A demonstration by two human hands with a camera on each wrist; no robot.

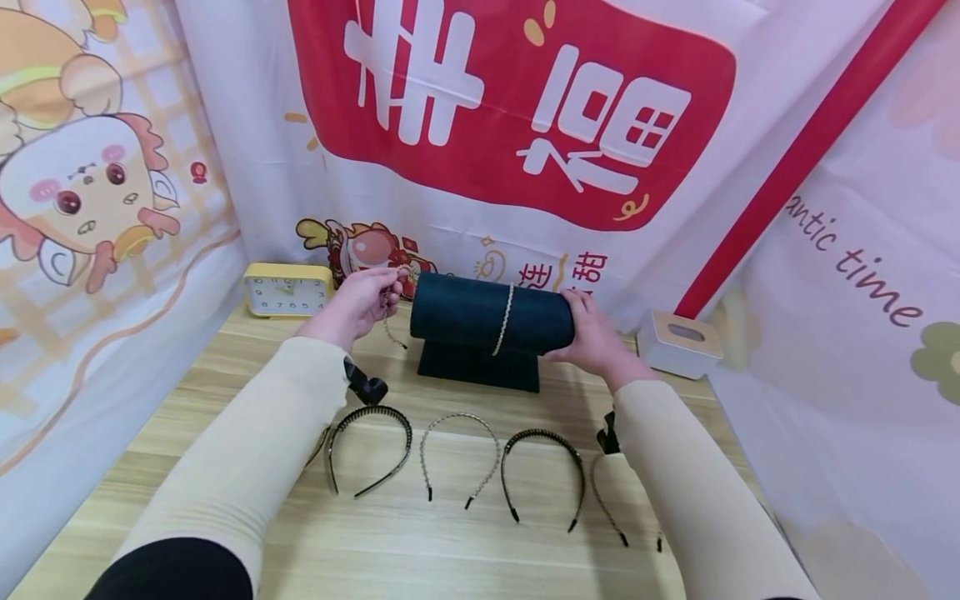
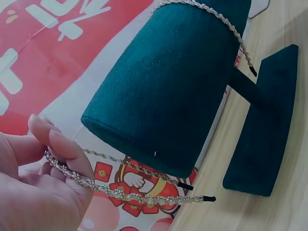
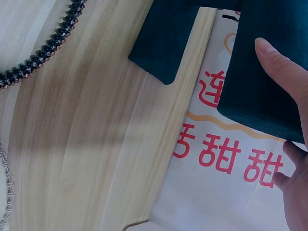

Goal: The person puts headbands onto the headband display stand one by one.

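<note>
Your left hand [image 1: 366,302] holds a curved, beaded headband [image 2: 144,198]; your right hand [image 1: 596,337] grips the velvety, cylinder-topped stand [image 1: 461,312].

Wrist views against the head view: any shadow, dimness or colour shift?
Head view: bright, with the dark teal, velvety cylindrical stand looking near-black; left wrist: more muted, the stand reading greener; right wrist: a soft, blurry-edged shadow band crosses the pale wood-grain table.

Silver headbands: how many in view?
4: one silver headband on the dark stand, one in the left hand, one centrally on the table, one partly behind the right sleeve. More may be hidden.
</note>
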